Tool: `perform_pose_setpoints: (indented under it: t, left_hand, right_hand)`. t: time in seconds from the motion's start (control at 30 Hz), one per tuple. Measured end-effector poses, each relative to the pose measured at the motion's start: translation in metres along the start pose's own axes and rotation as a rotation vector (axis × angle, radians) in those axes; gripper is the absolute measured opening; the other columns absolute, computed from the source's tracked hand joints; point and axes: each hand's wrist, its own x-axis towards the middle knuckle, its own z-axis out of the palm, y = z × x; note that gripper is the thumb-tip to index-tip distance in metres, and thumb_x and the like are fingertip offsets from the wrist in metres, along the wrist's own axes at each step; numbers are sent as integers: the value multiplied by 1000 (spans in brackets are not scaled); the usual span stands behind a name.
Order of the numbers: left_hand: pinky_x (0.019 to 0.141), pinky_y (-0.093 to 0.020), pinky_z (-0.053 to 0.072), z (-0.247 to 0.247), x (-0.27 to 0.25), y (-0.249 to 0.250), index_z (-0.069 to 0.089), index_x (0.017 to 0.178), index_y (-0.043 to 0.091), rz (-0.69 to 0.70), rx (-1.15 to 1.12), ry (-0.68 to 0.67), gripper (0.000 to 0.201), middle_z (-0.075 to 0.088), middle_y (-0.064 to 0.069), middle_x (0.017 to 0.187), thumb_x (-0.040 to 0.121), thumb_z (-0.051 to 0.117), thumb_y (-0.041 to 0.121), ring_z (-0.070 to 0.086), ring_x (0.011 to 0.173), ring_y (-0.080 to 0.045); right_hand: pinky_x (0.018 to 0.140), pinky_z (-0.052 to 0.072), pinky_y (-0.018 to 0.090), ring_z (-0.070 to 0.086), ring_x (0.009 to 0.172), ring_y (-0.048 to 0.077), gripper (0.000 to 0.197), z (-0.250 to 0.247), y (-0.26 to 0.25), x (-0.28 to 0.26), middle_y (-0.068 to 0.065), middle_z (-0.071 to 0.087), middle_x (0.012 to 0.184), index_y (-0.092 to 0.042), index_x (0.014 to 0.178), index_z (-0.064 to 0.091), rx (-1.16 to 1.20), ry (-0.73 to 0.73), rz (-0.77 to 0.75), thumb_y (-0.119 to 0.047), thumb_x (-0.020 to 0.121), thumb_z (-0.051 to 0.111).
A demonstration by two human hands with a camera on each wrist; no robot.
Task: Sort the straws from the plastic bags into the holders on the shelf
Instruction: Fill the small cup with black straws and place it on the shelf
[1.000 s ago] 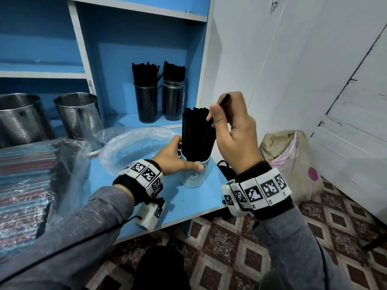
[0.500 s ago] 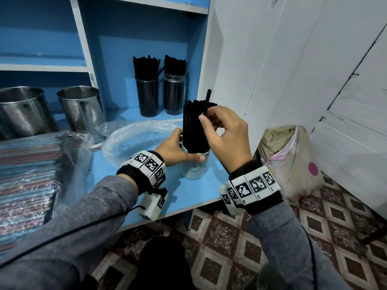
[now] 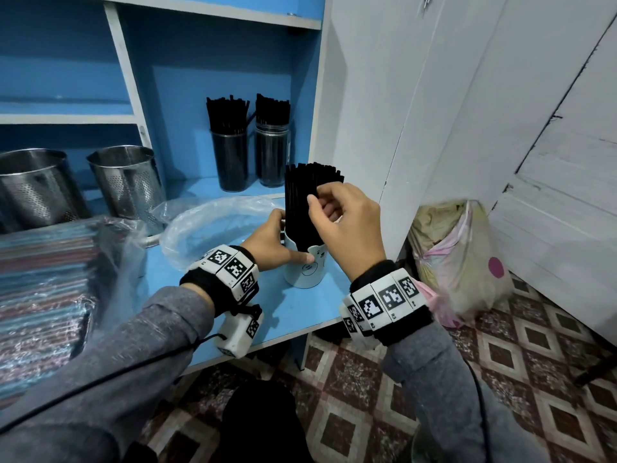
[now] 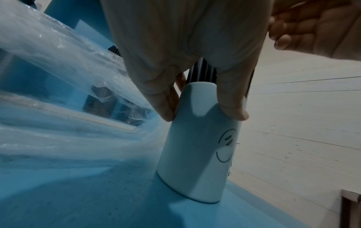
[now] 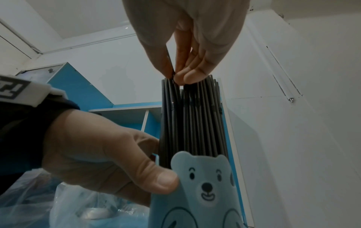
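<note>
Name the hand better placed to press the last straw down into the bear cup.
Right. The right hand already pinches a straw at the top of the straws, while the left hand grips the bear cup, steadying it.

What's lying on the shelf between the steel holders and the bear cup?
A crumpled clear plastic bag, seen in the head view, lies between the steel holders and bear cup.

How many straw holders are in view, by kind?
Bear cup, held by the left hand, right hand at its straws: 1
Dark jars full of black straws, back of the shelf: 2
Perforated steel holders on the left: 2
Total: 5
</note>
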Motion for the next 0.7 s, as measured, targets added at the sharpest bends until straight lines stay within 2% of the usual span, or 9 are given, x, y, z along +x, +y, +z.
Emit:
perform_pose_setpoints:
  t: [0.17, 0.27, 0.33, 0.43, 0.6, 0.63, 0.7]
  left_hand:
    - [89, -27, 49, -1, 2, 0, 40, 122, 22, -17, -5, -17, 75, 54, 14, 106, 66, 90, 17, 57, 100, -8]
    - [83, -22, 48, -2, 1, 1, 41, 121, 21, -18, -11, -12, 75, 54, 14, 106, 66, 90, 17, 56, 98, -3]
    - [75, -15, 45, -1, 0, 1, 41, 120, 21, -14, -5, 2, 74, 53, 16, 106, 65, 91, 18, 53, 96, 2]
    - [70, -11, 43, 0, -1, 1, 42, 118, 21, -13, 3, 32, 73, 54, 16, 105, 64, 91, 21, 52, 94, 6]
    - [74, -16, 45, 2, -3, 2, 43, 118, 22, -13, -13, 45, 73, 53, 17, 106, 64, 92, 21, 53, 97, 2]
    - [76, -17, 45, 1, -4, 3, 43, 119, 22, -18, -17, 42, 73, 53, 17, 107, 64, 92, 21, 53, 98, 1]
    - [75, -14, 45, 0, -5, 3, 43, 120, 23, -23, -25, 34, 74, 52, 18, 109, 64, 92, 22, 52, 100, 2]
  right_hand:
    - [60, 46, 24, 55, 61, 18, 10, -1, 5, -2, 6, 61, 70, -5, 80, 65, -37, 36, -25, -10, 88, 66]
    - [59, 42, 18, 52, 59, 13, 12, 1, 8, -10, 4, 60, 68, -5, 79, 65, -54, 10, -7, -10, 89, 66]
    - [60, 44, 20, 51, 59, 12, 13, 3, 11, -14, 4, 61, 68, -3, 79, 65, -49, -16, 21, -10, 90, 66]
    - [61, 46, 25, 51, 61, 12, 15, 6, 15, -15, 5, 62, 69, -3, 79, 66, -49, -44, 69, -12, 91, 66]
    - [63, 47, 27, 53, 63, 15, 20, 5, 16, -14, 5, 61, 70, -5, 76, 61, -57, -44, 120, -17, 87, 70]
    - [63, 46, 26, 52, 64, 14, 22, 3, 17, -12, 3, 59, 71, -6, 76, 58, -62, -41, 132, -20, 86, 72]
    - [63, 40, 17, 47, 66, 7, 29, -1, 22, -7, -2, 54, 77, -12, 80, 53, -68, -41, 156, -28, 80, 77]
